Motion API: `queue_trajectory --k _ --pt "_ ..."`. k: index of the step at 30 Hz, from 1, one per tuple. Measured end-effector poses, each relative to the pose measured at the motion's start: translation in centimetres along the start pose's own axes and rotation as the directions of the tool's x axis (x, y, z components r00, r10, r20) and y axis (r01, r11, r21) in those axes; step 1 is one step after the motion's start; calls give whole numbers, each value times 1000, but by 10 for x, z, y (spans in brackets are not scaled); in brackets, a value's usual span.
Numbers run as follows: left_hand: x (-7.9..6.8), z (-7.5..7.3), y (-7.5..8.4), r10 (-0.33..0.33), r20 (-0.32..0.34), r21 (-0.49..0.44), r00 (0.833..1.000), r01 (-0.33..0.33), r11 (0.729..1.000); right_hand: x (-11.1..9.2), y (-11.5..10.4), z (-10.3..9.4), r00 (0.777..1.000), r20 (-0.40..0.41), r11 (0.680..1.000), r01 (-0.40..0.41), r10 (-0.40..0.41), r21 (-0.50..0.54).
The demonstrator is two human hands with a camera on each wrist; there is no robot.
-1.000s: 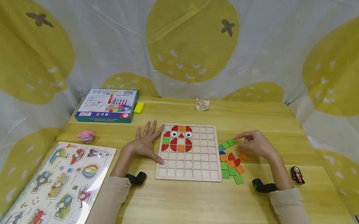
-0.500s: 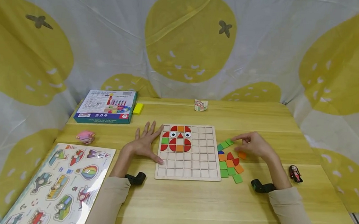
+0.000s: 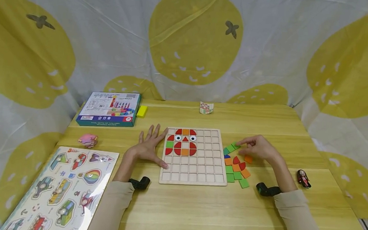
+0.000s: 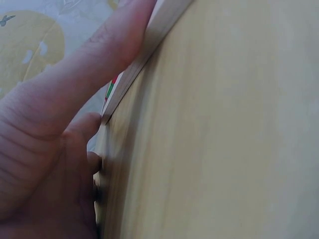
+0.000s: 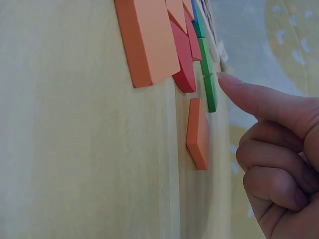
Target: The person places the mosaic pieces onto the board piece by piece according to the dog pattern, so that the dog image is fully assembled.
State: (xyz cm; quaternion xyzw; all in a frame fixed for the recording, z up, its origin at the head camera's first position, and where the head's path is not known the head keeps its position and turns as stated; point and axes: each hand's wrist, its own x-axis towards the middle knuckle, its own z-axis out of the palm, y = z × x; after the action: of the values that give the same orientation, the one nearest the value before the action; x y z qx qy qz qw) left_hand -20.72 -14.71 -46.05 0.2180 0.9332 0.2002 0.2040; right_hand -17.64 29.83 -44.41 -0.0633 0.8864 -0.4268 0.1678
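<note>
In the head view, my left hand (image 3: 148,146) lies with fingers spread at the left edge of a wooden grid board (image 3: 192,178). Its thumb and index finger touch the board's rim; the left wrist view shows the thumb (image 4: 84,69) against that edge. Red, orange, green and eye-marked tiles fill part of the board's upper left. My right hand (image 3: 260,147) reaches over the loose tiles with its index finger straight, the tip at the end green tile (image 3: 235,145). Its other fingers are curled and hold nothing visible. An orange tile (image 5: 198,134) lies close to this hand.
Right of the board are several green, orange and red tiles (image 3: 237,175). A boxed toy set (image 3: 109,109), yellow block (image 3: 142,111) and pink toy (image 3: 88,140) stand left. A vehicle puzzle (image 3: 60,188) lies front left, a small doll (image 3: 303,178) right, a patterned paper (image 3: 206,108) behind.
My right hand has shifted slightly left, bringing its index fingertip onto the end green tile. The left hand and the board stay as they were.
</note>
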Motion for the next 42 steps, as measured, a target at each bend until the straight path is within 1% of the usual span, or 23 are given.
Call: queue_trajectory --k 2,4,8,9,11,13,16,18,19,22,25,27,31,33,35,38,40,42 --pt "0 -1 1 3 -2 2 1000 -3 1000 0 0 0 1000 11 1000 -2 2 -11" --pt "-1 -1 2 4 -5 6 1000 -4 1000 0 -1 -1 999 45 1000 -1 2 -13" --pt "-1 -3 2 3 -10 14 1000 -3 1000 -1 2 -1 987 161 999 5 -11 41" --pt "-1 -3 2 3 -11 13 1000 -3 1000 -1 3 0 983 181 998 0 -11 57" --pt "-1 -3 2 4 -11 13 1000 -4 1000 -1 4 1 981 195 997 -8 -8 78" --pt "-1 -3 1 8 -12 9 1000 -8 1000 -2 3 2 987 160 997 -27 16 66" --pt "-1 -2 1 8 -12 10 1000 -8 1000 -3 1 3 996 67 998 -60 58 30" --pt "-1 -1 1 8 -11 13 1000 -7 1000 -4 1 3 996 16 996 -85 85 18" --pt "-1 0 1 7 -11 11 1000 -7 1000 -5 2 2 997 3 997 -81 81 17" --pt "0 2 1 9 -4 7 1000 -9 1000 -7 5 3 995 12 994 -97 97 45" --pt "0 4 2 12 -2 -3 1000 -12 1000 -8 9 4 995 42 994 -87 85 62" --pt "1 5 2 12 -3 -5 1000 -12 1000 -7 10 6 996 40 996 -79 77 49" --pt "0 5 3 7 -7 -1 1000 -7 1000 -6 9 8 999 19 999 -41 42 -24" --pt "1 5 3 6 -6 -3 1000 -6 1000 -7 8 8 999 18 999 -33 34 -43" --pt "0 4 4 4 -2 0 1000 -4 1000 -7 4 8 999 22 999 -33 34 -44" --pt "-1 3 4 1 -2 5 1000 -1 1000 -4 -9 12 999 27 1000 -23 23 6" --pt "-1 2 4 -3 -4 10 1000 3 1000 3 -22 20 1000 28 999 -9 8 41" --pt "-1 1 4 -5 -5 13 1000 5 1000 14 -36 32 1000 29 997 2 -4 75"
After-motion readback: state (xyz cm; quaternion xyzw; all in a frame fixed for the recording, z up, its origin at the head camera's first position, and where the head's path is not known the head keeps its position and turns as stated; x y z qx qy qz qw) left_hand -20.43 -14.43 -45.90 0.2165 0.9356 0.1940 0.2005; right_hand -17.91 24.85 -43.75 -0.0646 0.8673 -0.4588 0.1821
